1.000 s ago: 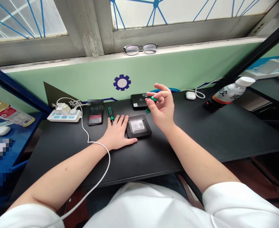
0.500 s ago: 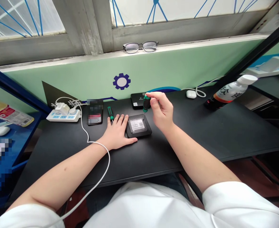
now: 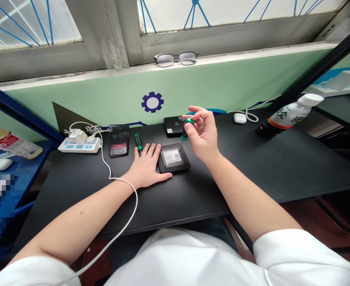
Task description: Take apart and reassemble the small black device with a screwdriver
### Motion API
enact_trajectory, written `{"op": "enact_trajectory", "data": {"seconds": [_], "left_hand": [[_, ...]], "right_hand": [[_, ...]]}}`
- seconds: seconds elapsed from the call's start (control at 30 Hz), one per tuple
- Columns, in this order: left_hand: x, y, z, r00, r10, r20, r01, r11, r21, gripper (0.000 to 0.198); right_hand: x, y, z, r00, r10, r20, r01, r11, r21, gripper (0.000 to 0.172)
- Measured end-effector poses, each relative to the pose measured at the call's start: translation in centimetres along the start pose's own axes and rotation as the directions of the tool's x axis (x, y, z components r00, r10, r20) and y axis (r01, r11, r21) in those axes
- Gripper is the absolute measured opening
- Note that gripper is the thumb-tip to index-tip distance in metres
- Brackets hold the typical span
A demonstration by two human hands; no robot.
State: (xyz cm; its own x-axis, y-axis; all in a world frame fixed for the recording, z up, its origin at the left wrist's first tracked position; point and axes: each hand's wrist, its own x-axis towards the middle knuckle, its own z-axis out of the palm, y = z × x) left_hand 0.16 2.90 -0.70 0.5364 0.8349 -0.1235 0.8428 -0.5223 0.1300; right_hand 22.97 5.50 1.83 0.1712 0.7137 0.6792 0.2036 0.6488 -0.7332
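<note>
A small black device with a white label (image 3: 172,156) lies on the black table in front of me. My left hand (image 3: 145,167) rests flat with fingers spread, its thumb and forefinger against the device's left side and near corner. Between finger and thumb, my right hand (image 3: 203,133) grips a green and black screwdriver (image 3: 185,135). Its tip meets the device's far right corner, and the handle leans to the right. A second green-handled screwdriver (image 3: 138,141) lies just beyond my left fingertips, its shaft partly hidden by them. Behind the device sits a flat black case (image 3: 172,126).
On the left stand a white power strip (image 3: 79,145) with plugs and a dark item (image 3: 119,149), partly blurred out. A white cable (image 3: 136,198) crosses my left forearm. To the right are a bottle (image 3: 291,115) and a white earbud case (image 3: 239,118). Glasses (image 3: 176,59) lie on the sill.
The fingers of my right hand have loosened and shifted around the screwdriver handle, which now tilts further right. My left hand and the device have stayed in place.
</note>
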Motion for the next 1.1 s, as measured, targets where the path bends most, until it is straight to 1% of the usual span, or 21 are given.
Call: {"op": "enact_trajectory", "data": {"seconds": [0.1,0.17,0.3,0.4,0.47,0.57,0.63,0.73,0.8,0.9,0.97,1.03,1.1], "left_hand": [[0.0,0.0,0.1,1.000,-0.002,0.000,0.002,1.000,-0.001,0.119],[0.0,0.0,0.1,1.000,0.000,-0.003,0.000,1.000,-0.007,0.119],[0.0,0.0,0.0,1.000,0.000,-0.009,0.000,1.000,-0.016,0.118],[0.0,0.1,-0.1,1.000,-0.005,-0.004,0.004,1.000,-0.018,0.118],[0.0,0.1,-0.1,1.000,-0.004,-0.001,0.004,1.000,-0.017,0.118],[0.0,0.1,-0.2,1.000,-0.001,-0.002,0.001,1.000,-0.015,0.119],[0.0,0.1,-0.2,1.000,-0.002,0.000,0.002,1.000,-0.014,0.119],[0.0,0.1,-0.2,1.000,-0.009,0.009,0.009,1.000,-0.011,0.118],[0.0,0.1,-0.3,1.000,-0.010,0.013,0.010,1.000,-0.012,0.118],[-0.1,0.1,-0.3,1.000,-0.004,0.009,0.004,1.000,-0.011,0.118],[-0.1,0.1,-0.3,1.000,-0.001,0.006,0.001,1.000,-0.010,0.118],[-0.1,0.1,-0.3,1.000,-0.001,0.005,0.002,1.000,-0.013,0.118],[-0.1,0.1,-0.2,1.000,-0.002,0.000,0.002,1.000,-0.016,0.118]], "right_hand": [[-0.2,-0.3,0.3,0.999,0.044,0.021,-0.046,0.996,0.075,0.034],[-0.2,-0.5,0.3,1.000,0.026,0.007,-0.026,0.998,0.054,0.036],[-0.1,-0.6,0.0,0.997,-0.081,-0.015,0.079,0.989,-0.128,0.030],[0.1,-0.7,-0.2,0.983,-0.185,0.017,0.183,0.949,-0.256,0.024],[0.1,-0.6,-0.2,0.972,-0.236,0.024,0.232,0.927,-0.295,0.024],[-0.1,-0.6,-0.2,0.963,-0.270,-0.001,0.260,0.926,-0.275,0.024],[-0.1,-0.6,-0.3,0.969,-0.247,-0.013,0.238,0.947,-0.214,0.026],[-0.1,-0.7,-0.5,0.987,-0.164,-0.006,0.162,0.980,-0.117,0.027],[0.1,-0.6,-0.6,0.994,-0.112,-0.006,0.111,0.989,-0.095,0.026],[0.2,-0.2,-0.4,0.997,-0.063,-0.053,0.059,0.995,-0.075,0.025],[0.2,0.0,-0.1,0.997,-0.022,-0.079,0.022,1.000,-0.005,0.028],[0.1,0.0,0.3,0.998,0.026,-0.061,-0.020,0.996,0.088,0.033],[-0.1,-0.1,0.5,0.998,0.052,-0.022,-0.048,0.989,0.138,0.035]]}}
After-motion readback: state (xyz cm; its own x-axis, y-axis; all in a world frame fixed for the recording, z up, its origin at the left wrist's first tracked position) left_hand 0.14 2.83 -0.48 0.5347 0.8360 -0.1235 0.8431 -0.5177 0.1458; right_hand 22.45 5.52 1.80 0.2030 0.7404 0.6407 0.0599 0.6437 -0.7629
